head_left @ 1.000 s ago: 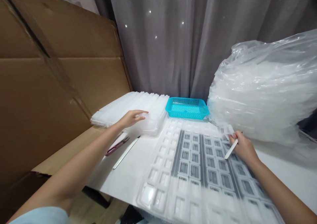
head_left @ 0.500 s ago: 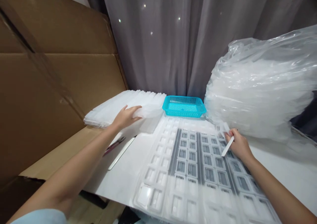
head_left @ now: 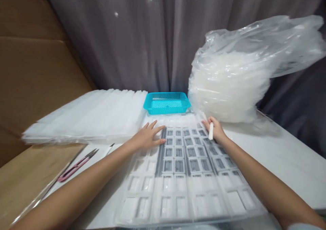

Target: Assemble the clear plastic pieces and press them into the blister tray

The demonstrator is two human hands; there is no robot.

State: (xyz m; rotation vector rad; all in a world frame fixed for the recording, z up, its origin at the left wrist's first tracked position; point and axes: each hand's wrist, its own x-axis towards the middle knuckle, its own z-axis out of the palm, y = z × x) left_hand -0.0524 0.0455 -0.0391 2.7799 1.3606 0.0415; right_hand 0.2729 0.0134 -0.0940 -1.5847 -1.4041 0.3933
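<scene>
A clear plastic tray sheet (head_left: 183,203) with rows of rectangular pockets lies across the table before me, white and dark grey areas showing through it. My left hand (head_left: 147,136) rests at its upper left part, fingers spread, holding nothing. At the upper right of the sheet my right hand (head_left: 214,127) is closed round a flat white strip (head_left: 211,131), which points down from the fingers. Whether those fingers also pinch the sheet's edge I cannot tell. Left of my left hand is a broad pile of translucent white sheets (head_left: 94,114).
A blue basket (head_left: 166,110) stands behind the sheet. Back right is a clear plastic bag (head_left: 229,77) full of white material. Pink-handled scissors (head_left: 77,165) lie at left near cardboard (head_left: 38,172). A grey curtain (head_left: 132,43) hangs behind.
My left hand has come away from the white pile and moved right onto the pocketed sheet. My right hand keeps the white strip. The view has turned to the right.
</scene>
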